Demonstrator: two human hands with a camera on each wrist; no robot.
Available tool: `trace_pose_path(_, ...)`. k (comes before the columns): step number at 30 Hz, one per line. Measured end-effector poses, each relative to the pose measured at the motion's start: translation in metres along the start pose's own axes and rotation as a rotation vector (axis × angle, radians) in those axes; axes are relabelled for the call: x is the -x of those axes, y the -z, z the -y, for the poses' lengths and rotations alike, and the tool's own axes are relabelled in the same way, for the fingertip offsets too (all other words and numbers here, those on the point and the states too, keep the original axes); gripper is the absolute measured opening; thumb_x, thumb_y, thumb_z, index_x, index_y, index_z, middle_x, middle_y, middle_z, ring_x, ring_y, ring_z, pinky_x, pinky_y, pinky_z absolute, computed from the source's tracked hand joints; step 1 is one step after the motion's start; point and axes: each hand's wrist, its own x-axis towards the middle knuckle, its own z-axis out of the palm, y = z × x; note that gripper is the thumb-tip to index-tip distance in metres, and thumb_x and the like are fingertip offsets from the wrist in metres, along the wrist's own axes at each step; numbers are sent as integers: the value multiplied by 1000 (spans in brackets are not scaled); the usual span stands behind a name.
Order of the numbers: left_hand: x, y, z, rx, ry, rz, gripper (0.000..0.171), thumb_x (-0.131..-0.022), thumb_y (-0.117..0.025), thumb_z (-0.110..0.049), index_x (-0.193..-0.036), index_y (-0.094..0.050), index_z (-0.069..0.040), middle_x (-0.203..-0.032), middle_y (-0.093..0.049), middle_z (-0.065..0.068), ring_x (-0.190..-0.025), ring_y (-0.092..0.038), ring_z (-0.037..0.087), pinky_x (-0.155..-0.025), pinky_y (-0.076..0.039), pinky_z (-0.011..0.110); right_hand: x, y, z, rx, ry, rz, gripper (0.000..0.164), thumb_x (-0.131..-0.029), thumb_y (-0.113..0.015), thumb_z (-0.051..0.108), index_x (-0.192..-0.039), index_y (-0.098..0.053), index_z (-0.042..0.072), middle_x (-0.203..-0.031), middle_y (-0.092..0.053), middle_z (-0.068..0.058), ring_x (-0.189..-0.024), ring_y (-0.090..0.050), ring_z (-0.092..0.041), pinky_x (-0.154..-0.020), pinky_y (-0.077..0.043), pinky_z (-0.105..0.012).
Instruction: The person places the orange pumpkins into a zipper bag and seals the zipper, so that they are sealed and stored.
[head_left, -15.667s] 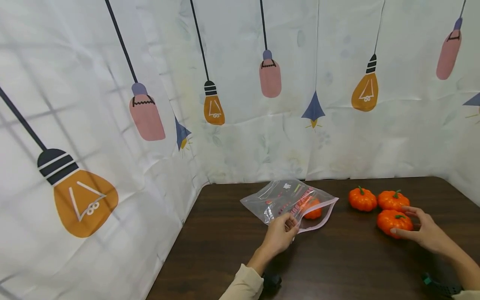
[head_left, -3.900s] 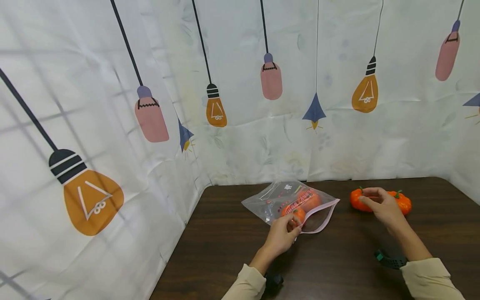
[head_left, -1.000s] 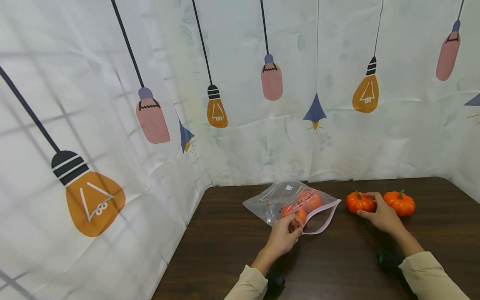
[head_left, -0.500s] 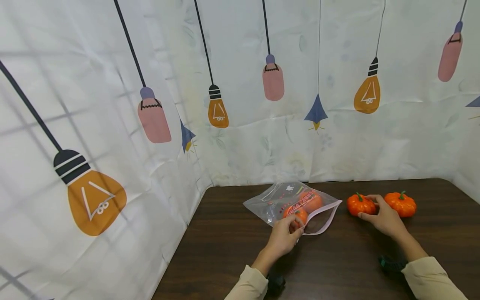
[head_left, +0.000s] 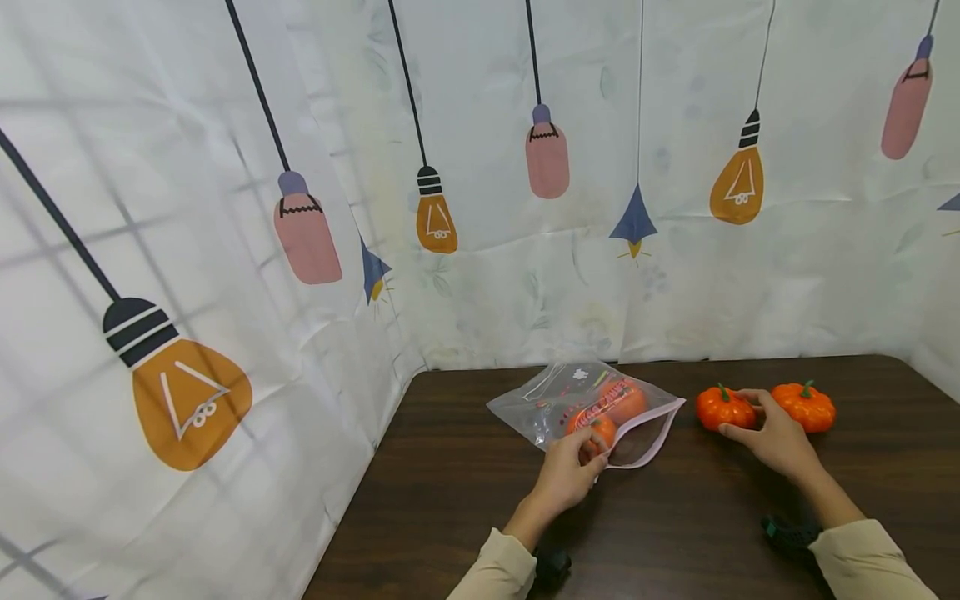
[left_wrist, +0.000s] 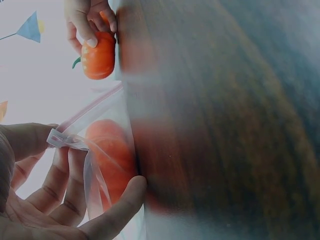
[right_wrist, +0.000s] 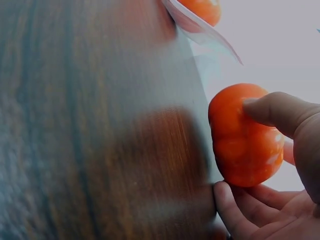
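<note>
- Left hand (head_left: 570,471): fingers curled, gripping the near edge of the bag (head_left: 525,408) by its mouth. Probably stops the bag sliding and makes the mouth gape.
- Bag: clear, printed, flat on the table (head_left: 442,508), pink rim (head_left: 656,452) facing right, toward the other hand. That side looks like the handy one for access.
- Bagged pumpkins (head_left: 626,402): at least two, under the printed film. Their bulk seems to prop the film up; exact count hard to tell through the print.
- Right hand (head_left: 783,442): gripping the held pumpkin (head_left: 722,408), thumb on the near side, fingers round the far side. Opposed grip suits a round, glossy thing that might roll.
- Held pumpkin: stem up, right of the bag, apart from it. On the table or barely above it, can't tell which.
- Loose pumpkin (head_left: 808,408): on the table just beyond the right hand, stem up, ungripped.
</note>
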Motion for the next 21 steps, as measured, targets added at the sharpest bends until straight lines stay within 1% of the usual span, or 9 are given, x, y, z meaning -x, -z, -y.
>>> trace_pose_path(8, 0, 0, 0, -2, -4, -5, 9, -92, -72, -7, -89, -67, -14, -69, -60, 0, -54, -48, 0, -51, -41, 15, 2, 3, 3, -25, 1, -1, 81, -94, -70, 48, -148, -36, -2, -139, -45, -46, -119, -50, -62, -86, -44, -70)
trace_pose_path(13, 0, 0, -1, -6, -5, -6, 9, -92, -72, -7, -89, -66, -14, -69, -59, -1, -53, -48, -1, -50, -41, 15, 3, 6, 5, -45, -2, -1, 82, -95, -69, 49, -150, -35, -2, -140, -43, -46, -120, -49, -61, -86, -44, -71)
trace_pose_path(21, 0, 1, -3, -19, -8, -6, 9, -92, -72, -7, -89, -67, -13, -70, -59, -2, -55, -46, -2, -52, -40, 15, 4, 6, 7, -55, 18, 5, 82, -95, -69, 47, -150, -35, -2, -142, -43, -44, -122, -49, -59, -87, -43, -72)
